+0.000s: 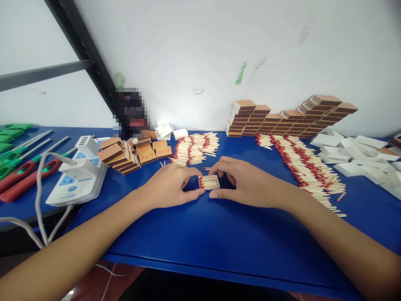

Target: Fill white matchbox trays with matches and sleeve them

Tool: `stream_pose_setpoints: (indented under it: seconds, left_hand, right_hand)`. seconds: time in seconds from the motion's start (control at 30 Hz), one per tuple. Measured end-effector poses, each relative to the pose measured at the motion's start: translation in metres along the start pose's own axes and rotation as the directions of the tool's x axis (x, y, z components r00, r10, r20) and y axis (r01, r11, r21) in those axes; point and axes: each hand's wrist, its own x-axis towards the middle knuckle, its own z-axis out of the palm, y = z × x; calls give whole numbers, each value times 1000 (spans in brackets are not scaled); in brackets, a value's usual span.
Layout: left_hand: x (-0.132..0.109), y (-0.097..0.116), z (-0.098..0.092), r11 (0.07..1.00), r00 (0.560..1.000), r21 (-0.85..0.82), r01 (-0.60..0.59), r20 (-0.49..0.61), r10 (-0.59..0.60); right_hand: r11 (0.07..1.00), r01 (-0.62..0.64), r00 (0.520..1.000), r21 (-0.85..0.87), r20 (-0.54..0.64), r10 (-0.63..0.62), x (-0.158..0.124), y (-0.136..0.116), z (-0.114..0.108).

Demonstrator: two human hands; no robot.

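Note:
A small white matchbox tray lies on the blue table in front of me, filled with matches whose red heads point left. My left hand has its thumb and index finger against the tray's left end. From the right, my right hand spans the tray, with its index finger at the far edge and its thumb at the near edge. The other right fingers are curled under. Just beyond the tray lies a loose match.
Matches lie in a heap behind my left hand and in a long row at right. Stacked matchboxes line the wall. White trays lie far right. Left are matchboxes, a power strip with cables, and lighters.

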Motion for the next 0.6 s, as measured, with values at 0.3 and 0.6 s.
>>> stream_pose_setpoints:
  seconds: [0.3, 0.6]
  left_hand:
    - [0, -1, -2, 997, 999, 65, -34, -1, 34]
    - [1, -2, 1, 996, 999, 85, -30, -25, 32]
  right_hand:
    - [1000, -16, 1000, 8, 9, 16, -3, 3, -5]
    - [1000, 5, 995, -9, -95, -6, 0, 10, -10]
